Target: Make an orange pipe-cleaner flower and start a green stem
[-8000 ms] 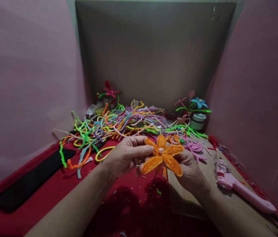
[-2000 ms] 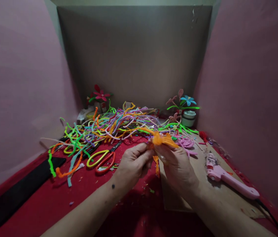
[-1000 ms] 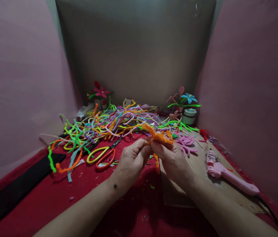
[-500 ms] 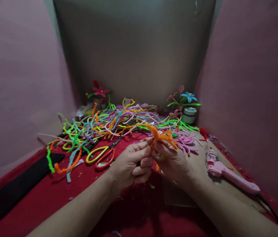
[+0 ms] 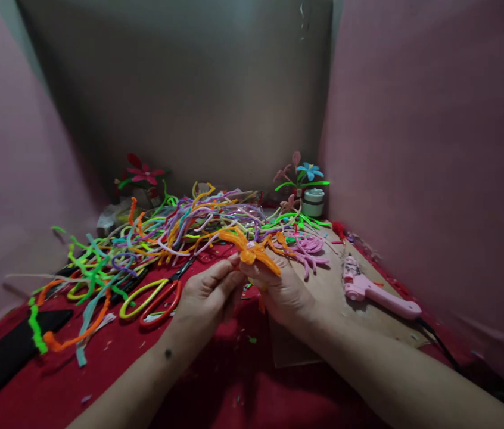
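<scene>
An orange pipe-cleaner flower [image 5: 252, 252] with long petals is held up between my two hands, above the red cloth. My right hand [image 5: 281, 293] is closed around its underside, the thumb just below the petals. From the left, my left hand [image 5: 215, 287] pinches at the flower's base, its fingertips touching those of my right hand. What lies between the fingertips is mostly hidden. Scissors [image 5: 158, 302] with one yellow and one red handle lie left of my left hand.
Tangled coloured pipe cleaners [image 5: 180, 223] spread across the back. At the right, a pink glue gun [image 5: 379, 295] lies on a brown board [image 5: 336, 322]. Pink pipe-cleaner pieces [image 5: 308, 245] sit behind my right hand. A small pot [image 5: 313, 203] and flowers [image 5: 310, 171] stand farther back.
The view has swung right, so the surroundings appear farther left. The orange flower has turned, and its petals now spread more openly toward the camera. Both hands still hold it.
</scene>
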Available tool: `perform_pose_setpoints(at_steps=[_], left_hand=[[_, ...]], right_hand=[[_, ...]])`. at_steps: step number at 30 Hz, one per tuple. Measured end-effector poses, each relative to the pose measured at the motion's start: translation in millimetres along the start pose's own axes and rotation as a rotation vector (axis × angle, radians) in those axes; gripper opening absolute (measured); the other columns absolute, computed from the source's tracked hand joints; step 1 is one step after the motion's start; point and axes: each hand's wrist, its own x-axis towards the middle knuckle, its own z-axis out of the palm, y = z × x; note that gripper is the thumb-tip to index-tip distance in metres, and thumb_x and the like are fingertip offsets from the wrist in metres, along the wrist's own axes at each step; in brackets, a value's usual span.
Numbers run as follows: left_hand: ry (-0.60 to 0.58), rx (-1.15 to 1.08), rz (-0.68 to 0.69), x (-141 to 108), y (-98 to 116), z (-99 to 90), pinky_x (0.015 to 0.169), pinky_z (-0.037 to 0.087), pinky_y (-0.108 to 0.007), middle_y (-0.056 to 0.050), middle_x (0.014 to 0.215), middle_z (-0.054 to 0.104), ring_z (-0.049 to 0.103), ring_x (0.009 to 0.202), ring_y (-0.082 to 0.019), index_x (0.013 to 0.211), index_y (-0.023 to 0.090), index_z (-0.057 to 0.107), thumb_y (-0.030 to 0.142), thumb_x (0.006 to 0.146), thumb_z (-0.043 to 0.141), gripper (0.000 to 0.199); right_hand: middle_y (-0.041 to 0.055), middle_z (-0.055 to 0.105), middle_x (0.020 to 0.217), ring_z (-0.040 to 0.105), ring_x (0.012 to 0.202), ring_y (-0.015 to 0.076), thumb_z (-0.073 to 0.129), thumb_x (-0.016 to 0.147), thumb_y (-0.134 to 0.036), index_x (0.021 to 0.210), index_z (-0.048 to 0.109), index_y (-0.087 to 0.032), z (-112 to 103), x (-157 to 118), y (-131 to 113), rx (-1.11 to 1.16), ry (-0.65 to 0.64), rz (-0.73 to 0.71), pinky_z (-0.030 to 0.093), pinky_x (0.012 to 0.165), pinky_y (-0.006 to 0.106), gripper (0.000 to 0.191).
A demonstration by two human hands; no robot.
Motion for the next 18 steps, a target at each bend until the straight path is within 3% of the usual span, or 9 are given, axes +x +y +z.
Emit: perform_pose_setpoints(at_steps=[5,14,18], left_hand=[[-0.115,-0.230,-0.154,3,1,-5.1,0.033,0.019,-0.016,0.007,0.044,0.042,0.027,0.031,-0.002,0.069,0.015,0.051,0.038,0.076,0.060,0.026],[-0.210,-0.410,-0.151,9,-14,-12.7,0.032,0.020,-0.014,0.008,0.036,0.038,0.023,0.030,-0.002,0.068,0.015,0.053,0.039,0.076,0.061,0.026],[-0.325,-0.538,-0.192,13,-19,-15.4,0.029,0.020,-0.012,0.010,0.036,0.034,0.015,0.028,-0.001,0.074,0.016,0.055,0.038,0.076,0.061,0.023]], right_hand=[[-0.0011,0.060,0.064,0.047,0.058,0.0129,0.068,0.069,-0.030,0.071,0.068,-0.021,2,1,-1,0.054,-0.027,0.007,0.041,0.060,0.027,0.009],[0.0000,0.065,0.069,0.054,0.066,0.0155,0.070,0.065,-0.031,0.077,0.070,-0.022,5,3,-2,0.099,-0.067,0.040,0.045,0.061,0.029,0.015],[0.0003,0.065,0.067,0.054,0.065,0.0155,0.069,0.065,-0.033,0.074,0.070,-0.021,5,3,-4,0.110,-0.096,0.062,0.044,0.060,0.028,0.014]])
